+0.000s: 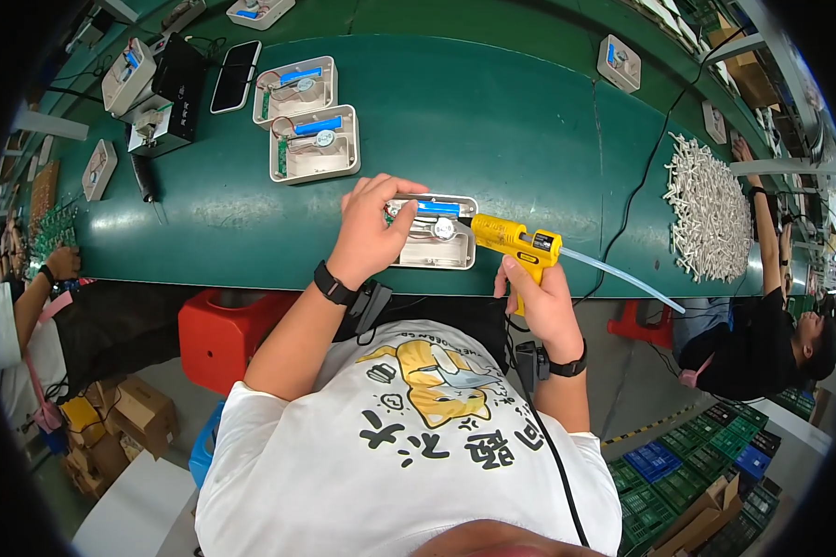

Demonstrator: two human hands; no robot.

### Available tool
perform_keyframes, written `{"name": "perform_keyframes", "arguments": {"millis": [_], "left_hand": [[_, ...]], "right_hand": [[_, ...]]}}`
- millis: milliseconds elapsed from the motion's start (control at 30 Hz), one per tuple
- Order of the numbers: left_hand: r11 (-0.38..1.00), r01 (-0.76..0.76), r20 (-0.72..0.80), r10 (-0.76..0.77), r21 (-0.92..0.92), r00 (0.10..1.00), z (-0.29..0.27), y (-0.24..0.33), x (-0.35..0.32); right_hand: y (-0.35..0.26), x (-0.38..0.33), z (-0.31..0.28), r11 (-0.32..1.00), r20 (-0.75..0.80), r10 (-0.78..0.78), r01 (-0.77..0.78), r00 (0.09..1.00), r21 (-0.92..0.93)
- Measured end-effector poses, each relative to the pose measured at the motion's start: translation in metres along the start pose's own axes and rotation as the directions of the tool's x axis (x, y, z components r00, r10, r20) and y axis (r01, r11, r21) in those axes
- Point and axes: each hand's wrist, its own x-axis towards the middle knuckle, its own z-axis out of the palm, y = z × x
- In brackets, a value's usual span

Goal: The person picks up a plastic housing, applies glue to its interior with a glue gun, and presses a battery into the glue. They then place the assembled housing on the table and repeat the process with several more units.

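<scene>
In the middle of the frame, a white casing [427, 254] lay on the green bench [502, 121], close to its near edge. Inside it, a blue cylindrical cell [438, 208] ran along the far wall, with a round white disc [444, 228] just below. The left hand [370, 227] was bent over the left end of the casing, its thumb reaching inside; whether it gripped the casing or only pressed on it, I cannot tell. The right hand [546, 299] was closed around the handle of a yellow glue gun [503, 234], whose dark nozzle pointed left, over the right wall of the casing near the disc. A translucent glue stick [622, 276] stuck out from the back of the gun toward the right.

Left of centre in the upper part of the frame, two similar open casings [347, 153] sat one behind the other, with a dark-screened phone [236, 77] near them on the left. A heap of small white parts [711, 209] covered the bench at the right of the frame
</scene>
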Motion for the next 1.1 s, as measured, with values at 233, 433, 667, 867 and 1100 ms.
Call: {"name": "perform_keyframes", "arguments": {"millis": [233, 433, 667, 867, 1100], "left_hand": [[1.0, -0.022, 0.02, 0.022, 0.013, 1.0, -0.004, 0.003, -0.003], [0.993, -0.091, 0.059, 0.086, 0.08, 0.995, -0.007, 0.004, -0.005], [0.989, -0.128, 0.042, 0.126, 0.071, 0.991, -0.004, 0.003, -0.005], [0.989, -0.115, 0.057, 0.11, 0.093, 0.992, -0.008, 0.006, -0.007], [0.97, -0.242, 0.092, 0.239, 0.019, 0.967, -0.022, 0.014, -0.008]], "right_hand": [[-0.005, -0.009, 0.002, 0.993, -0.041, 0.021, -0.026, 0.999, -0.117], [-0.032, -0.001, 0.031, 0.999, -0.054, -0.032, 0.033, 0.998, 0.023], [-0.017, 0.013, 0.037, 0.984, 0.113, 0.008, 0.012, 0.994, -0.175], [-0.019, 0.012, 0.037, 0.98, 0.069, -0.042, 0.054, 0.997, -0.192], [-0.02, 0.022, 0.043, 0.972, 0.101, -0.208, 0.217, 0.973, -0.088]]}}
